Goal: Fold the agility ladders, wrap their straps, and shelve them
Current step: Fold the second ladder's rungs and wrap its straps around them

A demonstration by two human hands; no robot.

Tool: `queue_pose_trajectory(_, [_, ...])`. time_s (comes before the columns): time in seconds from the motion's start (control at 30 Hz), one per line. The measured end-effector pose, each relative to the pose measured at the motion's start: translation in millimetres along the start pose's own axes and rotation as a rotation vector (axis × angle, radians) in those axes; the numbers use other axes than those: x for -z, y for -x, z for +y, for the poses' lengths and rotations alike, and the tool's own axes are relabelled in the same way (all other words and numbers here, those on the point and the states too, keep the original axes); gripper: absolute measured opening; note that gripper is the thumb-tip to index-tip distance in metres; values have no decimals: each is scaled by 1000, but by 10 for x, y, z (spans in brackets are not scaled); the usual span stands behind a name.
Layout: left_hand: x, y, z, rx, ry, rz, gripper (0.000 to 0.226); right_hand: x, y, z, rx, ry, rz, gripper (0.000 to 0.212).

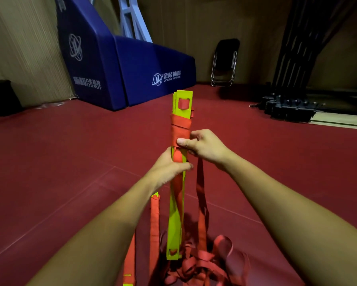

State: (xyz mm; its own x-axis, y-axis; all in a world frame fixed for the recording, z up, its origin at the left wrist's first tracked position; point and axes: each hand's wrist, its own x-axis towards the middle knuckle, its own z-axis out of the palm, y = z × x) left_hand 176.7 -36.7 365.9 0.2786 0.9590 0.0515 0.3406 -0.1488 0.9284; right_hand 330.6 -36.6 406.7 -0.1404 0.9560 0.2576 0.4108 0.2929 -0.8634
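A folded agility ladder [175, 219], a stack of yellow-green rungs, stands upright in front of me. Red strap [180, 129] is wound around its upper part in a few turns. My left hand [169, 168] grips the stack just below the wrapped section. My right hand [202, 146] pinches the strap against the rungs with thumb on the front. A loose length of strap [201, 195] hangs from my right hand down to a tangled red pile [204, 263] on the floor. A second wrapped ladder [154, 221] lies lower left, partly behind my left arm.
Dark red floor [70, 162] spreads all around. A blue padded hoop base [119, 65] stands at the back left, a folded black chair [225, 62] leans on the far wall, and black metal equipment [287, 106] sits at the right.
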Motion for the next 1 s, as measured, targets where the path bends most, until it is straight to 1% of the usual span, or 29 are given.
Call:
queue_pose_trajectory(0.03, [-28, -12, -14, -7, -66, 29, 64, -28, -29, 6, -15, 36, 30, 34])
queue_pose_trajectory(0.07, [-47, -18, -26, -6, -154, 90, 67, -53, -65, 27, -34, 77, 71, 38])
queue_pose_trajectory(0.13, [-53, 12, -25, 31, -313, 225, 62, -88, -104, 64, -75, 142, 167, 47])
queue_pose_trajectory(0.17, [-49, 33, -27, 46, -345, 266, 59, -100, -105, 75, -90, 164, 203, 50])
queue_pose_trajectory(0.23, [-49, 54, -32, 43, -371, 311, 50, -125, -95, 76, -105, 233, 244, 53])
queue_pose_trajectory(0.3, [-57, 34, -37, 29, -357, 326, 36, -123, -83, 49, -110, 282, 256, 52])
queue_pose_trajectory(0.33, [-51, 15, -47, 23, -300, 319, 30, -107, -76, 28, -99, 262, 223, 48])
queue_pose_trajectory(0.4, [-7, -18, -76, 8, -85, 258, 24, -45, -34, -42, -44, 135, 57, 31])
queue_pose_trajectory(0.47, [65, -35, -116, -10, 95, 149, 31, 48, 26, -116, -18, 35, -138, 17])
queue_pose_trajectory(0.53, [125, -59, -162, -8, 139, 39, 37, 127, 70, -150, 4, 31, -246, 19])
queue_pose_trajectory(0.6, [155, -78, -179, -12, 126, -48, 39, 146, 90, -144, 21, 1, -267, 21])
queue_pose_trajectory(0.67, [147, -91, -172, -19, 123, -104, 44, 122, 95, -129, 23, -40, -229, 21])
queue_pose_trajectory(0.7, [131, -92, -176, -38, 85, -109, 48, 106, 93, -126, 19, -42, -202, 22])
queue_pose_trajectory(0.77, [83, -70, -161, -105, -132, -40, 55, 76, 77, -123, 18, -19, -139, 23])
queue_pose_trajectory(0.83, [62, -40, -150, -151, -360, 76, 53, 48, 43, -105, 15, 65, -67, 25])
queue_pose_trajectory(0.87, [58, -38, -135, -145, -420, 116, 51, 38, 24, -90, 12, 130, -28, 30])
queue_pose_trajectory(0.93, [48, -49, -113, -105, -420, 171, 48, 26, -5, -70, 2, 210, 45, 38])
queue_pose_trajectory(1.0, [41, -68, -84, -52, -239, 180, 52, 48, -30, -79, -12, 163, 77, 37])
